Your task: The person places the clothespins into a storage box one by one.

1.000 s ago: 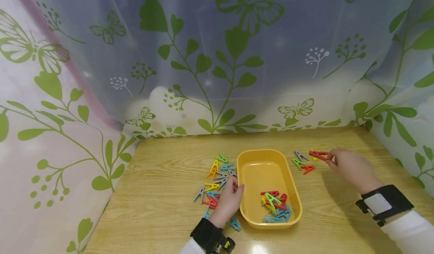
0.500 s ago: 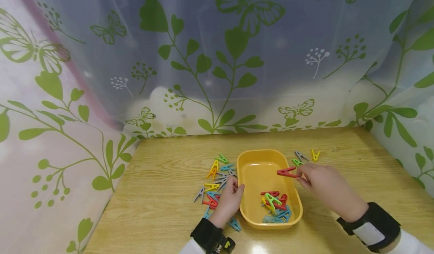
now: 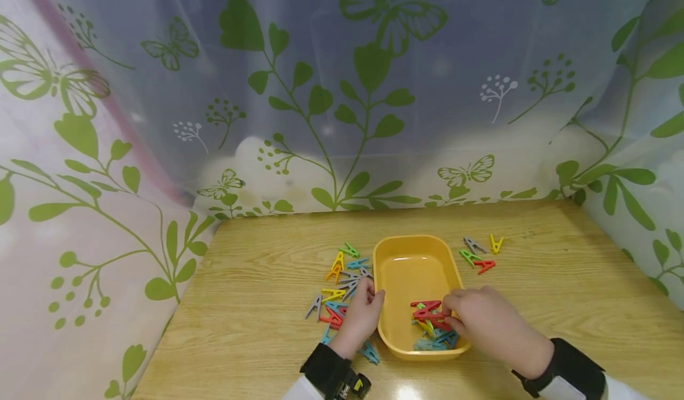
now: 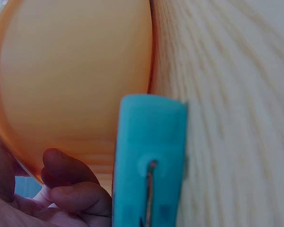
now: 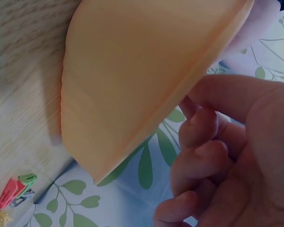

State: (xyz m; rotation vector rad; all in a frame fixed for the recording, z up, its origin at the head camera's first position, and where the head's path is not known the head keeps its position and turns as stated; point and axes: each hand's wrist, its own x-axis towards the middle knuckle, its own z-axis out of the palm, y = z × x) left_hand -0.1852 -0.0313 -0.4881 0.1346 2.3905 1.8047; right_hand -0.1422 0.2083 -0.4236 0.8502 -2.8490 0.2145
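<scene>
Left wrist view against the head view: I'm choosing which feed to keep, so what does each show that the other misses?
Only the left wrist view shows the yellow tray's outer wall close up, with a teal clothespin against it. Only the head view shows the right hand at the pins inside the tray, the loose clothespins left of it and four more beyond. Both show the tray, the wooden table and the left hand.

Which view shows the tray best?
Head view: the whole yellow tray shows, with clips piled at its near end, the left hand at its left rim and the right hand over the pile. The left wrist view shows only its outer wall close up; the right wrist view likewise.
</scene>
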